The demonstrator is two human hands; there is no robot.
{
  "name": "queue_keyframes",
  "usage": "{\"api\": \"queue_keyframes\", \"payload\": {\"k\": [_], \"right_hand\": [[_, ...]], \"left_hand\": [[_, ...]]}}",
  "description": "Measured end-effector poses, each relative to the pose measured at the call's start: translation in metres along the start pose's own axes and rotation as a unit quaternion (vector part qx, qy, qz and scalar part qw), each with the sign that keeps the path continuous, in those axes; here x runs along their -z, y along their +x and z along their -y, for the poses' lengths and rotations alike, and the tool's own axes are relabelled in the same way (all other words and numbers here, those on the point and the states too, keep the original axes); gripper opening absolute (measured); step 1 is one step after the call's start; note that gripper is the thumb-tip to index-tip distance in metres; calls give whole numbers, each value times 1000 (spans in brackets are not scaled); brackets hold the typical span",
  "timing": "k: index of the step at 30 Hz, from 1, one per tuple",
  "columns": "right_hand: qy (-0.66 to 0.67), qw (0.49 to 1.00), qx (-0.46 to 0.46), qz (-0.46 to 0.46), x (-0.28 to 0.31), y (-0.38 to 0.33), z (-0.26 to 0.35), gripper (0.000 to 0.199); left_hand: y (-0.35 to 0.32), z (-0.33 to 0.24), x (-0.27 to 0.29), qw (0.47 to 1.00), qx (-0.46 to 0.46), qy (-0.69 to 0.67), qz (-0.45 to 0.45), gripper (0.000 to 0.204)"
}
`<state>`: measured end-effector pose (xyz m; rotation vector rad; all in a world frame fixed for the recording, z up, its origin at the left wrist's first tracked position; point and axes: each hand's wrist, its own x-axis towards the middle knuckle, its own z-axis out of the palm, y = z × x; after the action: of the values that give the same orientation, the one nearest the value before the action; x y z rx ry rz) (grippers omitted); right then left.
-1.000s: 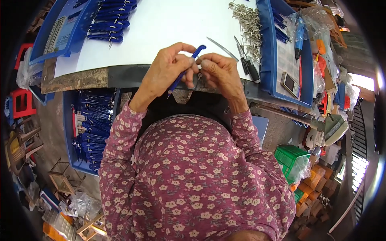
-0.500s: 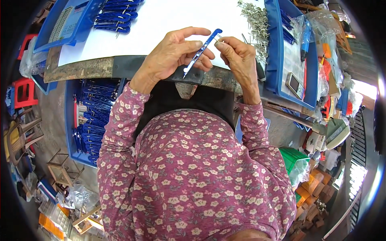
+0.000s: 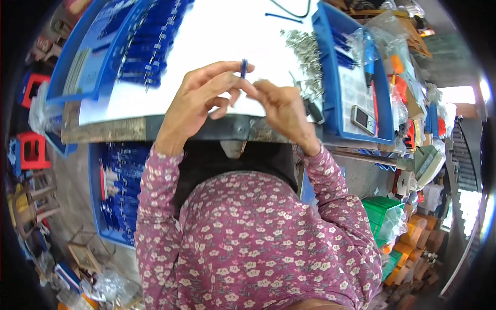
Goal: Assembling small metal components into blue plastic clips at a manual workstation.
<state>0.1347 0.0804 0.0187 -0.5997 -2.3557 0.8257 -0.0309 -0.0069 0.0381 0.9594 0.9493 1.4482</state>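
My left hand (image 3: 204, 98) is closed over the table's near edge, pinching a narrow blue plastic piece (image 3: 244, 67) between thumb and forefinger. The piece stands nearly end-on, its lower part hidden by the fingers. Just to its right, my right hand (image 3: 285, 108) is blurred, with thumb and forefinger pressed together close to the left fingertips. Whatever it pinches is too small to make out. Many similar blue pieces (image 3: 150, 49) lie in a row on the white tabletop to the left. A heap of small silvery metal parts (image 3: 306, 54) lies to the right.
Blue trays flank the work surface: one at left (image 3: 106, 85), one at right (image 3: 333, 111) bearing a small silver device (image 3: 363, 120) and a blue tool (image 3: 369, 59). Below the table's wooden edge (image 3: 106, 130) sits another blue bin (image 3: 95, 194) of blue pieces. A red stool (image 3: 33, 150) stands far left.
The blue piece has turned from a slant to nearly upright, end-on. My right hand has moved left and down against the left fingertips. The whole view has shifted, showing more of the tabletop.
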Motion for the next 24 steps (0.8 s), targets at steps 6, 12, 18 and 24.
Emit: {"api": "queue_keyframes", "payload": {"k": [6,12,18,24], "right_hand": [[61,988,61,131,25,3,40,14],[38,995,86,-46,46,15,33,14],[23,992,122,5,23,1,24,19],[10,984,120,-130,45,10,24,16]], "left_hand": [[6,-16,-3,998,-39,48,-5,41],[-3,-25,-17,997,12,66,24,50],[2,-47,-29,979,-95,180,-18,56],[0,-35,-33,980,47,195,-2,61]]}}
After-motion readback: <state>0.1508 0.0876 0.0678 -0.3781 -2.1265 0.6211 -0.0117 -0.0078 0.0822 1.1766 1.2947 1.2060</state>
